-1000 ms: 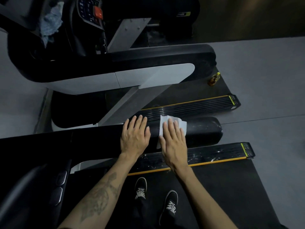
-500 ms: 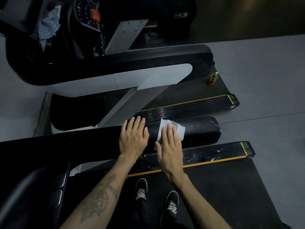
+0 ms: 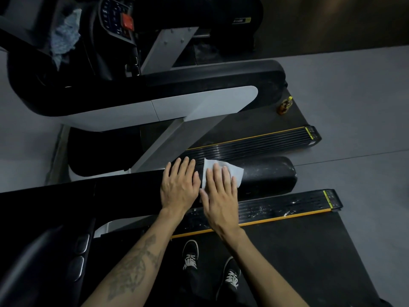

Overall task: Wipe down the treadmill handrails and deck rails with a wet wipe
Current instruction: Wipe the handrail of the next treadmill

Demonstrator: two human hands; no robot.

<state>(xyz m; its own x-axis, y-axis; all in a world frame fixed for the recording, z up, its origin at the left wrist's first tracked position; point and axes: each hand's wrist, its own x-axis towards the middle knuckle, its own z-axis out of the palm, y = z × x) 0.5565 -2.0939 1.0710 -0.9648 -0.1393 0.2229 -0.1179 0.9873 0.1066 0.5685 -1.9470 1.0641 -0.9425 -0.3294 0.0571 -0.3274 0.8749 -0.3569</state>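
Observation:
A black padded handrail [image 3: 267, 176] runs left to right across the middle of the view. A white wet wipe [image 3: 234, 172] lies flat on top of it. My right hand [image 3: 220, 191] presses the wipe down with straight fingers, covering most of it. My left hand [image 3: 179, 185] rests flat on the bare rail just left of the wipe, fingers straight and together. Below the handrail lies the black deck rail [image 3: 287, 202] with a yellow edge, speckled with white marks.
The neighbouring treadmill has a black and grey handrail [image 3: 199, 103], a deck rail [image 3: 254, 144] and a console [image 3: 117, 18] with a red button. A blue cloth [image 3: 64, 38] sits at the top left. A small amber bottle [image 3: 285, 106] stands on the far belt. My shoes [image 3: 190, 254] stand on the belt.
My right hand has slid the wipe leftward along the handrail, closing up beside my left hand. The left hand has stayed in place.

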